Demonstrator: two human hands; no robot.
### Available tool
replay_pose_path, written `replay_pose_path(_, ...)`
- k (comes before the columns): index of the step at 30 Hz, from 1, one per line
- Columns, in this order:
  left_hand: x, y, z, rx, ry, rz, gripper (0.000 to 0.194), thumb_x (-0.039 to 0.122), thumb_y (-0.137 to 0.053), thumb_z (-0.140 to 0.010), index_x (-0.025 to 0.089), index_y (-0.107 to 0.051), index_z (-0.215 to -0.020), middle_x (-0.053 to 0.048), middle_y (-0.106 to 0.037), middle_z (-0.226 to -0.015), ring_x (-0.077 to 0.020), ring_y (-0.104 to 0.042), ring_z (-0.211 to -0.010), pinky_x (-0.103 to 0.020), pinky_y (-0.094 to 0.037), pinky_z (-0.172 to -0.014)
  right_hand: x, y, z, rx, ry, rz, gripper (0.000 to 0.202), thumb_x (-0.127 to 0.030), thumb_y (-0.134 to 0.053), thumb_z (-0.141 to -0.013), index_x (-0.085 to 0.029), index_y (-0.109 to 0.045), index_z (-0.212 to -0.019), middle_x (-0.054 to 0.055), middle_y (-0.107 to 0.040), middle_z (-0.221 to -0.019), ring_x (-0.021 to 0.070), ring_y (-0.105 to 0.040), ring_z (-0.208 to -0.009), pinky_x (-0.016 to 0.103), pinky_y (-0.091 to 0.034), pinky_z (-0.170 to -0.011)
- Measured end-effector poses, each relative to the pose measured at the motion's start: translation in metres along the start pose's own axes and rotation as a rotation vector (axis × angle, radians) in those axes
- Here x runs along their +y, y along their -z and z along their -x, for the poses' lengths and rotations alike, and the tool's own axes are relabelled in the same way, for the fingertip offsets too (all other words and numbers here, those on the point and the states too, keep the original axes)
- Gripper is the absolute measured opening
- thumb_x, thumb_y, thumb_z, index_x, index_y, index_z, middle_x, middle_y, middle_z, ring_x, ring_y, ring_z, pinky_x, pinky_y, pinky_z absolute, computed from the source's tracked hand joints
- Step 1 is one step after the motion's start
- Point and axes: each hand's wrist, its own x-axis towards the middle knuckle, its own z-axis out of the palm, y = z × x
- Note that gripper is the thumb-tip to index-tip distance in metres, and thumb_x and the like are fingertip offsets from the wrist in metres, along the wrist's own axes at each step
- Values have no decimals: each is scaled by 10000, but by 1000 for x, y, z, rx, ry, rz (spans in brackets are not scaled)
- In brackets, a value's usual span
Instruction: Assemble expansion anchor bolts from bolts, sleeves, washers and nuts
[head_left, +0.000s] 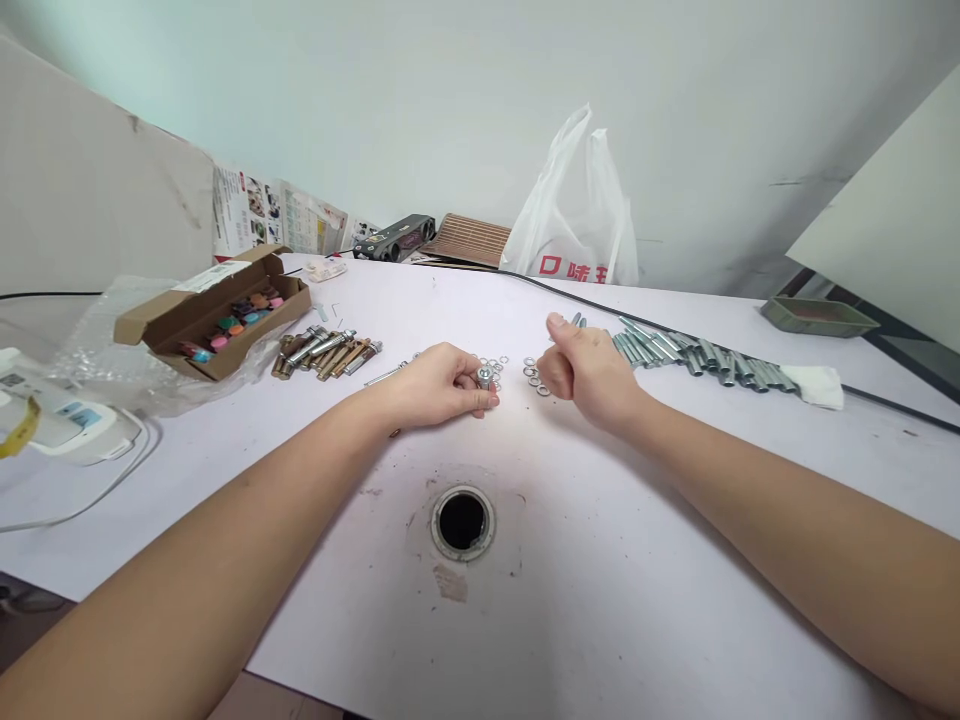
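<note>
Between the fingertips and thumb of my left hand [439,385] is a metal bolt [485,376], its round end facing me. To its right, my right hand [596,372] is closed with the thumb sticking up; whatever the curled fingers hold, if anything, is hidden. Flat washers [541,390] lie just left of my right hand. Small rings [503,360] lie behind the held bolt, partly covered by my left hand. Silver metal tubes [705,356] are heaped beyond my right hand. A pile of silver and brass-coloured bolts [330,350] lies left of my left hand.
A round hole [463,522] opens in the white table before me. At left are a cardboard box [176,318] of coloured pieces and a white device [75,415]. A plastic bag [570,220], black cable [750,362] and green tray [817,316] stand farther back.
</note>
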Motion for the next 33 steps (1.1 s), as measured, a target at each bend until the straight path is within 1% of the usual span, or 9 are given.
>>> replay_pose_path(2,0,0,0,5,10,-8,344,455,-637,-768,131,-652,-881,-37,-691,-764,-100,-526,-585,-218,-355,-497,1,4,-1,53,80,-36,722,-570,-414,-923,-145,-328,-345,12,-237,-360,66,-258,-396,264,-196,-463)
replay_pose_path(5,0,-2,1,14,21,-16,341,466,-645,-756,132,-643,-826,-29,-688,-745,-85,-484,-544,-214,-326,-462,5,3,-1,44,133,6,694,-539,-416,-936,-131,-401,-375,21,-307,-382,70,-297,-417,262,-232,-485)
replay_pose_path(10,4,7,5,78,64,2,393,518,-623,-757,125,-622,-733,-35,-663,-691,-69,-401,-465,-222,-285,-426,10,1,0,24,57,82,657,-606,-408,-913,-106,-536,-506,18,-365,-443,68,-335,-445,237,-258,-479)
replay_pose_path(12,4,22,9,184,103,-11,453,579,-567,-781,133,-650,-785,-29,-637,-653,-75,-387,-448,-235,-283,-431,7,6,-4,37,-19,106,663,-648,-386,-898,-110,-543,-543,10,-347,-453,67,-312,-436,235,-247,-463)
replay_pose_path(14,-1,44,14,398,140,-102,509,627,-486,-813,149,-662,-815,-19,-593,-600,-95,-410,-469,-247,-296,-464,1,18,-9,39,-132,218,629,-664,-405,-876,-119,-573,-611,1,-331,-469,69,-298,-435,236,-249,-462)
replay_pose_path(18,-25,93,29,690,395,-521,464,590,-509,-777,160,-594,-623,-30,-491,-524,-140,-432,-524,-286,-278,-508,-9,57,-20,160,-368,743,416,-518,-501,-855,-138,-591,-711,18,-404,-534,79,-297,-457,258,-258,-491)
replay_pose_path(21,-45,119,41,685,623,-670,393,545,-560,-726,161,-636,-688,-59,-557,-651,-183,-503,-668,-290,-320,-579,-6,85,-23,277,-453,1169,316,-408,-445,-864,-150,-561,-725,82,-541,-659,134,-408,-544,295,-299,-553)
replay_pose_path(24,-58,131,53,687,775,-678,430,519,-567,-715,124,-664,-853,-81,-546,-748,-204,-502,-747,-301,-340,-625,2,94,-23,240,-527,1273,287,-422,-495,-813,-163,-599,-745,89,-575,-677,175,-481,-606,305,-319,-572)
replay_pose_path(33,-81,135,54,671,953,-635,487,410,-630,-631,103,-582,-1007,-82,-457,-778,-255,-500,-829,-345,-403,-646,21,60,-28,231,-437,1292,356,-493,-478,-789,-164,-575,-697,99,-580,-704,203,-530,-653,297,-321,-548)
